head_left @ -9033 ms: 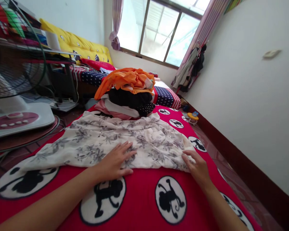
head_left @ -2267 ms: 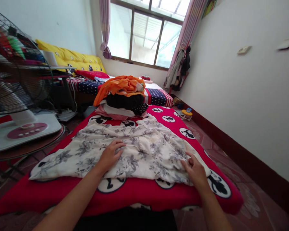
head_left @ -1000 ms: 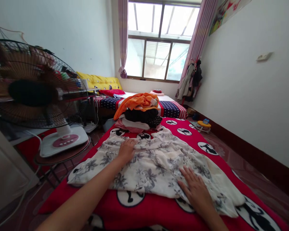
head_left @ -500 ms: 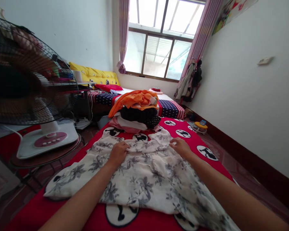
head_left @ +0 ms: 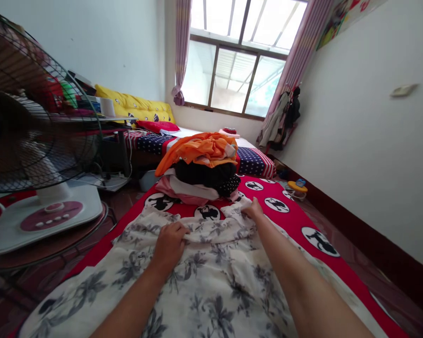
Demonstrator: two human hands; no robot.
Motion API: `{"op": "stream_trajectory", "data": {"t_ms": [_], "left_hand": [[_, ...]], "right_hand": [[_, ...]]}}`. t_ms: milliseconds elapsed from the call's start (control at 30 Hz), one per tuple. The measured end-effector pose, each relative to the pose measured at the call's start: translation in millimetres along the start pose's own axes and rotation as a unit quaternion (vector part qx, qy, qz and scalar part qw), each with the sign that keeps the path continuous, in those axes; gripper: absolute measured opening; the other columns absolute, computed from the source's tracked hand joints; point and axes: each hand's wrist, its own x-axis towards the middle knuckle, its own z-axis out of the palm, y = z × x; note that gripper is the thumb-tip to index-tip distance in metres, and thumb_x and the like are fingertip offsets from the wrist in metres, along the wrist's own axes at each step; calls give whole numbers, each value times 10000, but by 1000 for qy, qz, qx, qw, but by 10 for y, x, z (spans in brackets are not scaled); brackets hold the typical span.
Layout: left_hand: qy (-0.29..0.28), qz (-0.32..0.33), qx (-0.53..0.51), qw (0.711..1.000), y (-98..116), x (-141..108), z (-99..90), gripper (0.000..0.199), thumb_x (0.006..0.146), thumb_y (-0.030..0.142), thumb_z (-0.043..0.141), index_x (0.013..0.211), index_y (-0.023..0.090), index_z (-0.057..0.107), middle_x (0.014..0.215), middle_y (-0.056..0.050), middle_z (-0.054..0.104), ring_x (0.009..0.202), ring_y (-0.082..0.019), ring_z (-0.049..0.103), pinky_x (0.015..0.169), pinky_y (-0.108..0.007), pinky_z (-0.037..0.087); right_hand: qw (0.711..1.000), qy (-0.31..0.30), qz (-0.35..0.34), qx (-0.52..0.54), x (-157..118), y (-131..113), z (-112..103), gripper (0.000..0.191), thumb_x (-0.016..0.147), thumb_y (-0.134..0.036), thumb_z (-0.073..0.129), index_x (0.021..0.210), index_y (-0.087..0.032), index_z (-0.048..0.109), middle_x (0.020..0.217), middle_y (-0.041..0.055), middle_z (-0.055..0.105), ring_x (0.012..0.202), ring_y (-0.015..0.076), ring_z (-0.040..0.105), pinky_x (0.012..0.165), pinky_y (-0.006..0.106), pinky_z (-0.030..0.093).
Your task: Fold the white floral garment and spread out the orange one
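Note:
A white garment with grey flowers (head_left: 211,277) lies spread over the red bedding (head_left: 299,206). My left hand (head_left: 171,239) rests on its upper part, left of the middle, with the fingers curled onto the fabric. Near the garment's upper right corner, my right hand (head_left: 254,210) pinches the edge of the cloth, thumb side up. Just beyond the garment stands a heap of clothes, with an orange piece (head_left: 204,148) on top, black pieces (head_left: 204,173) under it and pink and white ones at the bottom.
At the left a fan (head_left: 52,206) stands on a round stool, near a cluttered table. Another bed with a yellow cushion (head_left: 141,108) is below the window. Clothes (head_left: 282,115) hang by the right wall, and a small yellow stool (head_left: 297,187) stands on the floor.
My right hand has moved slightly up and left onto the garment's corner and closed on it. The view has shifted closer, so the garment looks larger and the fan sits further left.

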Motion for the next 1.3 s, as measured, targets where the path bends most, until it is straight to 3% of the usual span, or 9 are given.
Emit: {"op": "stream_trajectory", "data": {"t_ms": [133,300,467,633,833,933,1100,1233,1300], "left_hand": [[24,-3,26,999,-1,-3,-32,311,706,62,520,890,219,716,893,-81,666,927,-305,583,872,-442,398],[92,7,41,995,47,-28,-137,258,745,116,543,917,212,710,906,-85,660,942,-303,572,918,-439,369],[145,26,40,988,114,-78,-271,264,782,150,534,978,211,699,930,-85,657,984,-295,568,970,-446,334],[151,86,61,983,162,-244,-497,308,754,115,532,990,226,696,932,-62,668,971,-265,588,1003,-440,330],[93,173,92,976,107,-590,-649,340,726,70,520,987,204,692,913,-57,668,890,-236,606,962,-427,375],[53,172,93,979,81,-687,-622,323,733,68,504,956,205,692,913,-54,670,891,-236,612,961,-433,378],[10,162,91,982,112,-714,-563,342,708,59,488,928,216,697,901,-48,672,885,-236,616,963,-440,379],[8,148,86,985,97,-698,-536,346,687,66,512,938,209,702,897,-58,669,899,-256,607,937,-446,393],[10,136,82,987,79,-703,-548,342,679,68,531,938,208,704,893,-63,665,906,-266,598,918,-447,402]], "right_hand": [[996,-2,64,61,-66,-33,-139,246,897,-339,591,1031,-134,606,960,34,636,776,128,619,673,293,540],[978,54,49,198,-318,-249,-669,205,769,-261,646,936,-151,598,756,-8,632,613,115,598,549,228,511],[949,76,12,305,-895,-308,-1211,347,666,-319,682,968,-183,577,841,1,645,705,136,654,599,235,544],[937,66,0,342,-1650,13,-1465,434,571,-408,789,890,-173,612,828,22,668,749,183,682,639,279,570],[989,14,-55,138,-2411,689,-1557,285,713,-443,691,832,-188,651,845,49,684,806,231,651,604,297,527],[988,9,-153,-23,-2604,833,-1624,116,732,-316,625,782,-215,648,1031,67,670,1002,287,605,793,404,518],[951,85,-271,-125,-2703,612,-1571,274,728,-186,545,993,-218,609,1218,87,593,1175,287,511,1039,495,367],[961,-6,-253,-108,-2652,355,-1235,554,748,-254,617,1282,-197,482,1237,115,592,1123,273,562,977,449,440],[963,-34,-246,-104,-2609,266,-1088,494,750,-221,607,1237,-194,527,1159,108,631,1028,259,607,909,421,476]]}}
